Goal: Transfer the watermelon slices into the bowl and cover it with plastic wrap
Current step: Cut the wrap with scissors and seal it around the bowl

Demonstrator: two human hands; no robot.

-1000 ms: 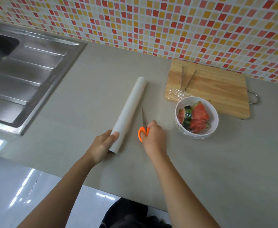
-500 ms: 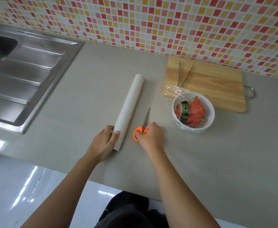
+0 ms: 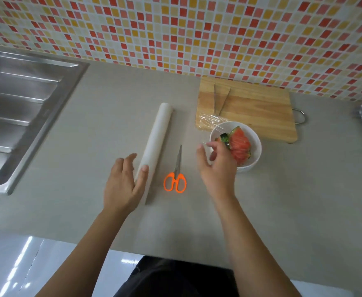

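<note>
Beside the board, bowl (image 3: 254,133): white, standing on the desk (image 3: 283,200) and touching the near edge of the cutting board (image 3: 255,112).
Watermelon slices (image 3: 239,146): already in the bowl, stacked upright, their tops about level with the rim.
Film (image 3: 210,120): a crumpled flap lies on the board's corner. Glints suggest a sheet over the bowl, but I cannot tell how tight it is.
Hands: right hand (image 3: 217,170) has its fingers spread and holds nothing, at the bowl's left rim. Left hand (image 3: 122,183) lies flat with its thumb across the near end of the plastic wrap roll (image 3: 157,138).
Scissors (image 3: 177,170): closed, lying between the roll and the right hand.
Risk, seal: the loose flap probably leaves a gap, and the tall slices may tent the film.
Risk, bowl: tugging the flap sideways could drag or tip the light bowl.
Risk, clutter: a sweeping wrist could knock the scissors, and once released the roll may wander.
</note>
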